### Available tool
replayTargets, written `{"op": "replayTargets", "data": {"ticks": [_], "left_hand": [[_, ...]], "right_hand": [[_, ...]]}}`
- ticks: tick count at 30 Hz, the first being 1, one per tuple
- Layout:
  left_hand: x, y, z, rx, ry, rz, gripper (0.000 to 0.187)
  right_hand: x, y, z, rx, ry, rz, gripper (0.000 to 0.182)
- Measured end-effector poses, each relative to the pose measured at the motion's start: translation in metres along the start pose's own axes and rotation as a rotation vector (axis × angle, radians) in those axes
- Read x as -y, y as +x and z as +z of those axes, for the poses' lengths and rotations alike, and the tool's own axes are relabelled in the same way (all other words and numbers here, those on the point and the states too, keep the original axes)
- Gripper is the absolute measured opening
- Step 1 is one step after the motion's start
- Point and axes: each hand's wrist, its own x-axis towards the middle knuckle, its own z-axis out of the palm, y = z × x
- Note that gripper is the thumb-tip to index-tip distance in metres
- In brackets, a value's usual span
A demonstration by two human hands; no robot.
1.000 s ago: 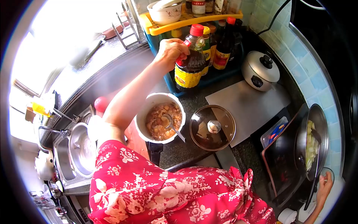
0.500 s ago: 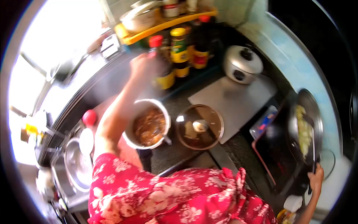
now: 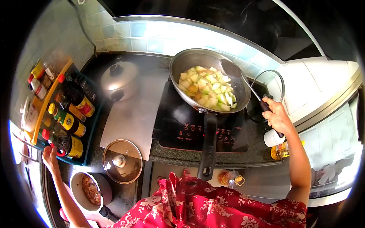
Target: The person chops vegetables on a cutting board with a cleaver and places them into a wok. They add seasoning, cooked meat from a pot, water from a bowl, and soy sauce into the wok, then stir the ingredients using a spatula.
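My left hand is at the far left, its fingers closed at the red handle of a dark sauce bottle with a red cap and yellow label. That bottle is in a teal tray among other bottles. My right hand is wrapped round the black handle of a spatula. The spatula's metal head rests inside the far right part of a deep frying pan. Pale green and whitish chopped vegetable pieces lie in the pan, which sits on a black induction cooktop.
A pot of brown food stands lower left, beside a glass lid. Behind are a silver lidded pot and a grey board. The pan's long handle juts over the counter edge. Another glass lid leans right.
The head view has swung right, bringing the frying pan to the middle. My left hand remains by the red-capped bottle, and my right hand still grips the spatula.
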Motion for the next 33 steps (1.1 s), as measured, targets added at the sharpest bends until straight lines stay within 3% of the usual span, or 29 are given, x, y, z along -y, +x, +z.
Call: {"op": "replayTargets", "data": {"ticks": [1, 2, 4, 5, 7, 9, 11, 13, 15, 17, 19, 21, 23, 25, 33], "left_hand": [[-0.018, -0.001, -0.008, -0.021, 0.328, 0.001, 0.025], [-0.023, 0.003, -0.006, -0.271, 0.509, 0.208, 0.036], [-0.033, 0.007, -0.009, -0.283, 0.324, 0.318, 0.042], [-0.079, -0.005, -0.006, -0.236, 0.231, 0.354, 0.041], [-0.175, -0.052, 0.016, -0.025, -0.012, 0.392, 0.035], [-0.249, -0.096, 0.039, 0.321, -0.098, 0.326, 0.030], [-0.291, -0.127, 0.063, 0.733, -0.096, 0.348, 0.028], [-0.317, -0.149, 0.090, 1.212, -0.167, 0.424, 0.043], [-0.320, -0.177, 0.126, 1.485, -0.371, 0.461, 0.051], [-0.351, -0.211, 0.140, 1.716, -0.348, 0.054, 0.057], [-0.351, -0.229, 0.164, 1.890, -0.533, -0.182, 0.061], [-0.359, -0.242, 0.176, 1.888, -0.698, -0.553, 0.061], [-0.362, -0.249, 0.181, 1.891, -0.759, -0.620, 0.058], [-0.363, -0.250, 0.182, 1.881, -0.783, -0.636, 0.057], [-0.361, -0.256, 0.179, 1.772, -0.824, -0.627, 0.053]], "right_hand": [[-0.003, 0.000, -0.001, -0.002, 0.010, 0.002, 0.054], [-0.003, 0.001, -0.002, 0.047, 0.063, 0.083, 0.052], [0.000, 0.002, -0.002, 0.133, 0.201, 0.229, 0.048], [0.002, 0.001, -0.005, 0.136, 0.208, 0.225, 0.048], [0.005, -0.002, -0.010, 0.250, 0.405, 0.181, 0.047], [0.007, -0.006, -0.015, 0.263, 0.499, 0.190, 0.046], [0.003, -0.011, -0.019, 0.301, 0.586, 0.176, 0.045], [0.003, -0.020, -0.022, 0.281, 0.504, 0.090, 0.046], [0.005, -0.028, -0.029, 0.280, 0.466, 0.056, 0.047], [0.005, -0.038, -0.033, 0.305, 0.474, 0.072, 0.048], [0.001, -0.045, -0.039, 0.391, 0.459, 0.092, 0.049], [-0.011, -0.050, -0.043, 0.485, 0.517, 0.095, 0.049], [-0.023, -0.052, -0.045, 0.523, 0.429, -0.004, 0.047], [-0.023, -0.047, -0.047, 0.509, 0.247, 0.068, 0.046], [-0.013, -0.024, -0.030, 0.387, 0.375, -0.032, 0.043]]}}
